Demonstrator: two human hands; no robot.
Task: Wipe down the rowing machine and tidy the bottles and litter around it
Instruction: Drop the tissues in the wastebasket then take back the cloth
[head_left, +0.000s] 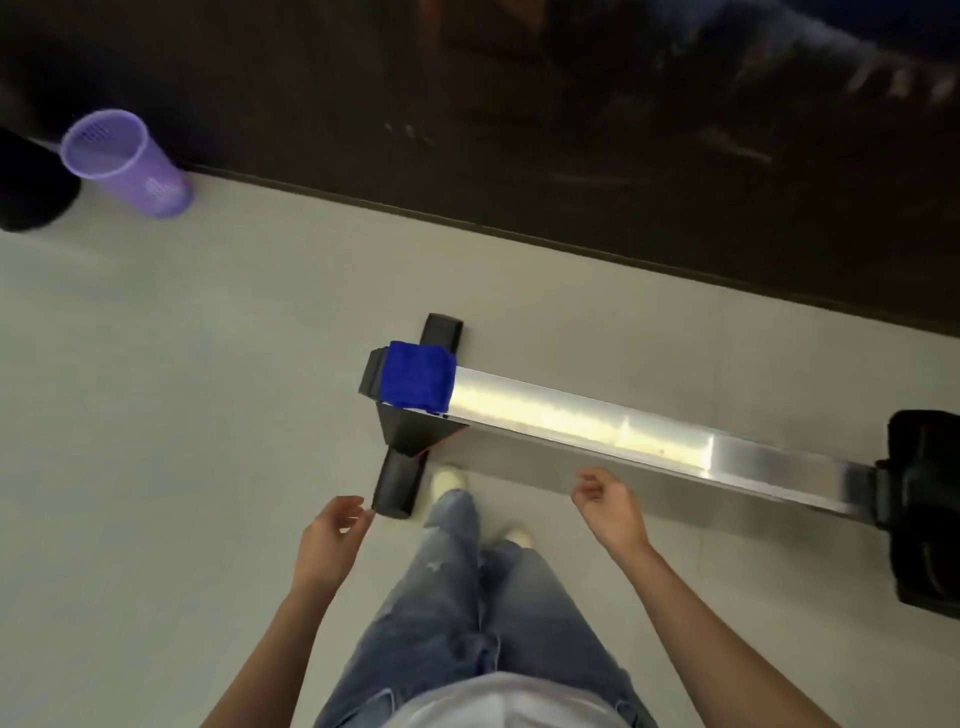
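Stands at the tail end of the rowing machine (597, 415), holding nothing. Keeps the left hand (327, 535) loosely curled, fingers released, near the black foot bar (397, 488); hangs the right hand (610, 506) equally slack beside the steel rail. Finds the folded blue cloth (418, 375) lying on the rail's end.

Probably best to press the cloth flat under one palm, then draw toward the seat (924, 499) in long, even passes, folding to a clean face for the edges. Afterwards, use the purple basket (124, 161) by the wall for litter.
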